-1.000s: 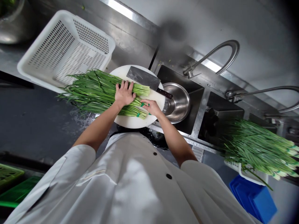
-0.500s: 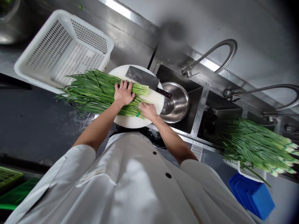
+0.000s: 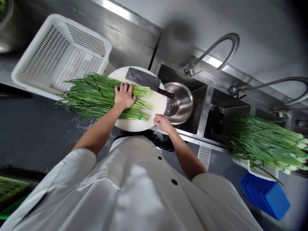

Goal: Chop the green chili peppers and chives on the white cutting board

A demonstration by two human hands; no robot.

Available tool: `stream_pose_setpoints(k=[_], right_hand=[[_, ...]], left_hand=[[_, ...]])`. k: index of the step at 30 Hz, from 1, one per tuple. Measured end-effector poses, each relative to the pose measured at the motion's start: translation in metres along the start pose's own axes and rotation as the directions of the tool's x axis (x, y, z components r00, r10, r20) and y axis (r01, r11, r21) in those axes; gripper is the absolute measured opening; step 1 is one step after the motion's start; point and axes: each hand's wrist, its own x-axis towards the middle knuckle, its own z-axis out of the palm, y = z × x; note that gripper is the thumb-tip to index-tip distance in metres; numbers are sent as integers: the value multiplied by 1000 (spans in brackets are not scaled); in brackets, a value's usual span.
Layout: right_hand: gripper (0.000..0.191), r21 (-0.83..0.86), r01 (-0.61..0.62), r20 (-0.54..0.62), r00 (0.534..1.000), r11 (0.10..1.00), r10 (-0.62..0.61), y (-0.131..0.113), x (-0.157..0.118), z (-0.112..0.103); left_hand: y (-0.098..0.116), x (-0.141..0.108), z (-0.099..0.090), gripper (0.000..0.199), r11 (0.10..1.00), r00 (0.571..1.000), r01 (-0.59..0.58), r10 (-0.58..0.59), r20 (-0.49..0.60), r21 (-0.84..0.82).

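Head view: slender green stalks [image 3: 96, 96], paling toward one end.

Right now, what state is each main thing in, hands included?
Greens: lying across the board.
Green band: around the nearest bunch.
Left hand: spread on the greens.
Right hand: closed, clear of the greens.
Cleaver: lying flat, handle past the board's edge.
Steel bowl: upright in the sink.
Nearest faucet: no water visible.
Large white basket: upright, open-topped.
Far greens: heaped at right.

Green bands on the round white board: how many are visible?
1: the green band around the lowest stems on the white board. Others may be hidden under the left hand or inside the right hand.
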Motion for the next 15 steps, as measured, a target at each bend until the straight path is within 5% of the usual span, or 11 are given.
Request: stream_pose_setpoints(k=[5,11,15], right_hand=[[23,-29,5,185,983,1000,0,-45,49,22],[30,-295,-34,252,961,955,112,-72,47,29],[36,-357,-69,267,948,931,173,-80,45,31]], left_hand=[[1,-1,5,79,1000,1000,-6,7,-14,30],[-3,0,-3,78,1000,1000,-17,17,6,12],[-9,-29,-15,93,974,974,-224,223,42,30]])
